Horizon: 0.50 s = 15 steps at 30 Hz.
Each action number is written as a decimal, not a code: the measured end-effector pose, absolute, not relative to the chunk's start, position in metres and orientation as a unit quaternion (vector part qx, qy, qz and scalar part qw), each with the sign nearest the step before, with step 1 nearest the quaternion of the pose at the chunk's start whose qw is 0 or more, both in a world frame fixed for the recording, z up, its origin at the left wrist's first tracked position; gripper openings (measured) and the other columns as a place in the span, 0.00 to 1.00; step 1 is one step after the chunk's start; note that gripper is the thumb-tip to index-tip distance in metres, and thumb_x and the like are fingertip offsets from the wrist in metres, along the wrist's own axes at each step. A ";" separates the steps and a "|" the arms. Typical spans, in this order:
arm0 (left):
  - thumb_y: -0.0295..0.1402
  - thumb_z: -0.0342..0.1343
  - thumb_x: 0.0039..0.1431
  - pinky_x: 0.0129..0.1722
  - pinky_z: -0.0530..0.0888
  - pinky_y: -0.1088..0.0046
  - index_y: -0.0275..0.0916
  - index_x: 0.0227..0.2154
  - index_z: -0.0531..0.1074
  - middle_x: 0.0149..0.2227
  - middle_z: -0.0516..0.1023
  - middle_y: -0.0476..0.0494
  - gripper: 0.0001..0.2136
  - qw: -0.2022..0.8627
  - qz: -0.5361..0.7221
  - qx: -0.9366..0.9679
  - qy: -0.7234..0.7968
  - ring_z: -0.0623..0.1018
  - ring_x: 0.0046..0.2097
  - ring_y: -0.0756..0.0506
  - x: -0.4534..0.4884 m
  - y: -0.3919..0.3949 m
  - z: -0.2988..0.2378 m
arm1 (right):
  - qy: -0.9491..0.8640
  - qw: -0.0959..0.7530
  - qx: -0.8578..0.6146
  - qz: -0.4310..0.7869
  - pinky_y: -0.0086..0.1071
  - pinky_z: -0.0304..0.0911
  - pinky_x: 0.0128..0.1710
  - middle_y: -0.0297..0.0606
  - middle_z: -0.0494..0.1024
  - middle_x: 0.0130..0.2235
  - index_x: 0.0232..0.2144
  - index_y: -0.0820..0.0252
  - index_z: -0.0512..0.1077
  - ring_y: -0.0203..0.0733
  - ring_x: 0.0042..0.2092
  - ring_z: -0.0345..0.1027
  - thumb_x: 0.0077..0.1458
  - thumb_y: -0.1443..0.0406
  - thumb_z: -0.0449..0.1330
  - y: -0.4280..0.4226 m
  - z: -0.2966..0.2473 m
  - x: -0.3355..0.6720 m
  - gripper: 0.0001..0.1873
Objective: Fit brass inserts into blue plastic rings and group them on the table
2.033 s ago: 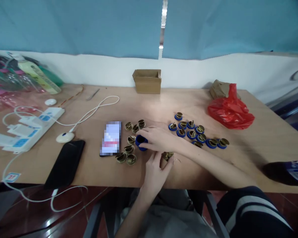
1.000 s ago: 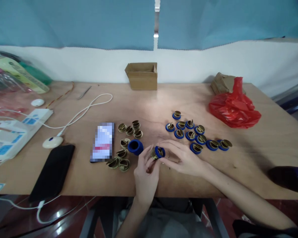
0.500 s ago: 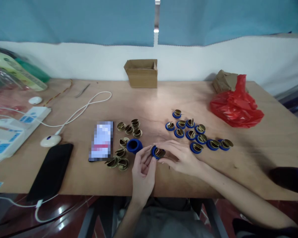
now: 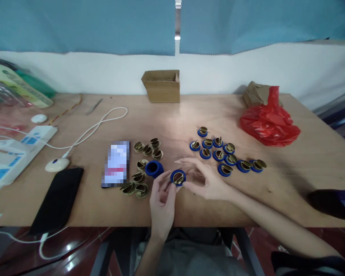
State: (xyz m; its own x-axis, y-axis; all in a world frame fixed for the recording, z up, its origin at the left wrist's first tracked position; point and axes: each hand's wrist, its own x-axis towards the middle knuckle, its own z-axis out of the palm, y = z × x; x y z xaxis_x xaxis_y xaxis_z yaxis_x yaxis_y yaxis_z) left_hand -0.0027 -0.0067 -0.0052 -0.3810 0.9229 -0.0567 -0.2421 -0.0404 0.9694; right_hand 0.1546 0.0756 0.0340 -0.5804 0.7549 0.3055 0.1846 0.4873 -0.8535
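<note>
Both my hands meet at the table's front middle around one blue-ringed brass disc (image 4: 178,177). My left hand (image 4: 161,199) pinches its left side with thumb and fingertips. My right hand (image 4: 205,180) touches its right side, the fingers partly spread. Just left of it stands a small stack of blue rings (image 4: 153,168). Several bare brass discs (image 4: 145,163) lie around that stack. Several brass discs fitted with blue rings (image 4: 224,155) lie in a group to the right.
A wooden table (image 4: 304,161) carries a phone with a lit screen (image 4: 116,164), a black phone (image 4: 59,199), a white power strip (image 4: 14,151) with cables, a small cardboard box (image 4: 161,86), a red plastic bag (image 4: 268,122), and plastic packaging (image 4: 11,92) at far left.
My right hand left the blue ring stack with one ring and met my left hand, which held a brass disc. The ring now sits around the disc, turned face up.
</note>
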 end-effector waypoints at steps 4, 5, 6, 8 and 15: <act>0.37 0.62 0.65 0.55 0.80 0.61 0.43 0.51 0.72 0.52 0.82 0.40 0.14 0.476 0.647 0.317 0.505 0.81 0.56 0.41 -0.004 -0.008 -0.011 | -0.755 0.340 -0.342 0.444 0.34 0.74 0.40 0.39 0.77 0.44 0.50 0.56 0.70 0.39 0.40 0.74 0.63 0.66 0.60 0.077 0.037 0.156 0.13; 0.36 0.62 0.65 0.56 0.80 0.61 0.43 0.51 0.72 0.52 0.82 0.40 0.14 0.483 0.649 0.313 0.497 0.81 0.56 0.41 -0.004 -0.008 -0.012 | -0.752 0.325 -0.349 0.455 0.32 0.73 0.36 0.37 0.76 0.40 0.48 0.56 0.71 0.38 0.37 0.72 0.63 0.65 0.59 0.077 0.036 0.156 0.10; 0.36 0.62 0.65 0.56 0.80 0.62 0.43 0.51 0.72 0.52 0.82 0.40 0.14 0.491 0.652 0.309 0.488 0.81 0.57 0.41 -0.004 -0.008 -0.012 | -0.749 0.307 -0.353 0.470 0.30 0.71 0.33 0.35 0.75 0.37 0.47 0.56 0.70 0.37 0.34 0.71 0.64 0.64 0.59 0.077 0.035 0.156 0.09; 0.35 0.63 0.64 0.56 0.80 0.63 0.42 0.51 0.73 0.52 0.81 0.39 0.14 0.502 0.659 0.300 0.473 0.81 0.56 0.41 -0.004 -0.008 -0.011 | -0.741 0.273 -0.349 0.505 0.28 0.68 0.29 0.31 0.73 0.32 0.47 0.56 0.69 0.35 0.31 0.69 0.66 0.63 0.57 0.076 0.032 0.155 0.08; 0.34 0.64 0.64 0.55 0.80 0.62 0.42 0.52 0.72 0.51 0.82 0.39 0.15 0.509 0.659 0.302 0.464 0.81 0.55 0.40 -0.003 -0.009 -0.007 | -0.718 0.285 -0.344 0.533 0.30 0.65 0.31 0.35 0.76 0.36 0.47 0.57 0.67 0.38 0.35 0.70 0.65 0.65 0.54 0.069 0.029 0.150 0.09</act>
State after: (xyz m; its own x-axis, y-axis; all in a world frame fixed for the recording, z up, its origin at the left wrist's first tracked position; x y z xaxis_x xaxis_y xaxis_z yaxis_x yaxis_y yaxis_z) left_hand -0.0031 -0.0090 -0.0070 -0.2996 0.9511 -0.0748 -0.3902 -0.0506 0.9194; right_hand 0.1501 0.0686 0.0293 -0.6012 0.7980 0.0429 0.1897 0.1947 -0.9623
